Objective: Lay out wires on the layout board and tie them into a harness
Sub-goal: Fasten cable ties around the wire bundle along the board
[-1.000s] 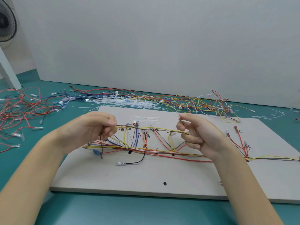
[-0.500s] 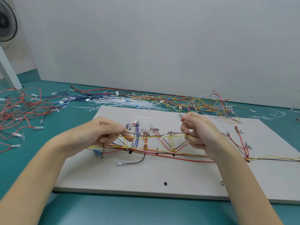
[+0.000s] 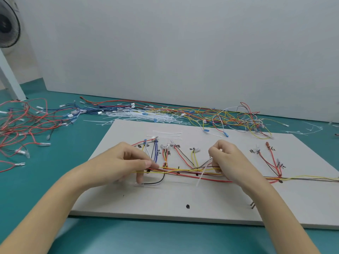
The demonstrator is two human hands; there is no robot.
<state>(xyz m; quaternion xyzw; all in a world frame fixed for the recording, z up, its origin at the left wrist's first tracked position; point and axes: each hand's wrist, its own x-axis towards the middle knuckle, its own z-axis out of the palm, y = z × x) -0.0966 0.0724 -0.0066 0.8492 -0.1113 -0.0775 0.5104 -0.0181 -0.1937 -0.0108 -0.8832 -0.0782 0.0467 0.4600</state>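
Teal tabletop [image 3: 91, 235], carrying flat white rectangular layout board [image 3: 201, 204] near its front edge. Along board's middle, bundle of red, yellow and black wires [image 3: 181, 171] (branches fanning toward far edge). Left hand [image 3: 124, 162] pinching bundle's left stretch. Right hand [image 3: 225, 158] curled, gripping thin white plastic cable tie [image 3: 200, 176] crossing bundle.

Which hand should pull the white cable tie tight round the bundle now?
Probably the right hand: it already pinches the white cable tie crossing the wire bundle. The left hand pins the bundle further along.
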